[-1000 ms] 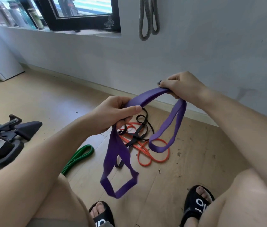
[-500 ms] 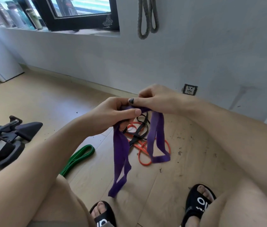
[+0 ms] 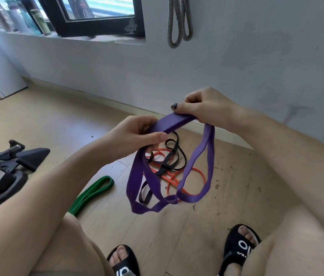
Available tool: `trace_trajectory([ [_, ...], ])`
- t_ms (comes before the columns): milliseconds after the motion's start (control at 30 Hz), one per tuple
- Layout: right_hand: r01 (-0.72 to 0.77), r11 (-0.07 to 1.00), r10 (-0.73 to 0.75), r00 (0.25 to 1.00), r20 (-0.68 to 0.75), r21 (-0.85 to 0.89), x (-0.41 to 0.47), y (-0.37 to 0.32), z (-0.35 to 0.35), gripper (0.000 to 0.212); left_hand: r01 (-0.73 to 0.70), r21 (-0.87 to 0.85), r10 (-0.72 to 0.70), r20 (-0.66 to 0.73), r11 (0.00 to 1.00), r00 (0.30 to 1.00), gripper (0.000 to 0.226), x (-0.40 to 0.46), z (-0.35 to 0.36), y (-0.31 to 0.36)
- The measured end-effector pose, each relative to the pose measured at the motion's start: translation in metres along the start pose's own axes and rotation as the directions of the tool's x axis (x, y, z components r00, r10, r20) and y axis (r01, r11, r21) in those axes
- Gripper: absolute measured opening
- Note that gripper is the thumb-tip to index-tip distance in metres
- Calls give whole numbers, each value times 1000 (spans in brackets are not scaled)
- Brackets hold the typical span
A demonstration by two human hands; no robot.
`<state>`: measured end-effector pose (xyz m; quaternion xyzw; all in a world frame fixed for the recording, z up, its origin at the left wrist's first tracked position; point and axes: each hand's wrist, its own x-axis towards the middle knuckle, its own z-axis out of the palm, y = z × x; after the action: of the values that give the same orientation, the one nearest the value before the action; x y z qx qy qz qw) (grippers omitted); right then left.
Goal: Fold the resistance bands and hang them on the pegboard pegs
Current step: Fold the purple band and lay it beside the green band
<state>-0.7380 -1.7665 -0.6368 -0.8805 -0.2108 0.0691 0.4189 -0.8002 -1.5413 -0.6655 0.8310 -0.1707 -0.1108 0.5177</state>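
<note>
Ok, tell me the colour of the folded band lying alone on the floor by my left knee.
Green, clearest in the head view.

Five resistance bands: one purple (image 3: 169,124), one green (image 3: 91,193), one orange (image 3: 195,183), one black (image 3: 169,156), one grey (image 3: 179,20). Two sandals (image 3: 238,248).

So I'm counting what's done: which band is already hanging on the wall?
The grey band, looped high on the wall. The purple band is in both hands; green, orange and black ones lie on the floor.
</note>
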Motion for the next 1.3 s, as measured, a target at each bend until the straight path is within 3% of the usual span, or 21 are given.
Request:
trace_trajectory([
  [67,-9,1000,9,1000,-1,-17,0,2,-1,47,2,-24,-1,20,1000,1000,33,-2,1,0],
  [200,8,1000,-8,1000,-10,3,-1,2,-7,43,44,-6,-43,104,999,994,57,-4,1,2],
  [333,18,975,-4,998,-62,221,2,9,-20,39,45,-43,-42,68,998,997,39,-1,-2,3],
  [433,-14,975,35,996,-88,223,0,19,-27,38,73,-27,-73,24,997,997,30,-1,-1,2],
  [533,-35,961,52,997,-55,276,1,26,-25,39,94,32,-96,71,995,993,30,-1,2,2],
  [633,-37,938,71,994,-87,343,2,28,-30,40,109,7,-109,66,994,992,50,3,6,2],
  [700,-43,941,79,992,-94,335,2,30,-32,38,87,45,-90,62,995,994,48,4,9,1],
  [767,-58,956,88,992,-94,288,2,34,-30,37,66,68,-70,59,995,996,32,4,10,0],
  [833,-84,980,102,991,-91,181,3,39,-27,39,45,-2,-45,53,999,998,23,1,8,0],
  [1033,-189,982,189,975,113,-15,4,46,-18,41,17,-202,-11,31,979,999,51,-2,5,5],
  [1200,-234,969,206,942,265,81,1,30,-9,61,15,-189,-6,49,982,999,30,0,7,8],
  [1300,-211,972,163,919,359,99,0,14,5,61,7,-174,0,41,985,999,22,3,11,8],
])
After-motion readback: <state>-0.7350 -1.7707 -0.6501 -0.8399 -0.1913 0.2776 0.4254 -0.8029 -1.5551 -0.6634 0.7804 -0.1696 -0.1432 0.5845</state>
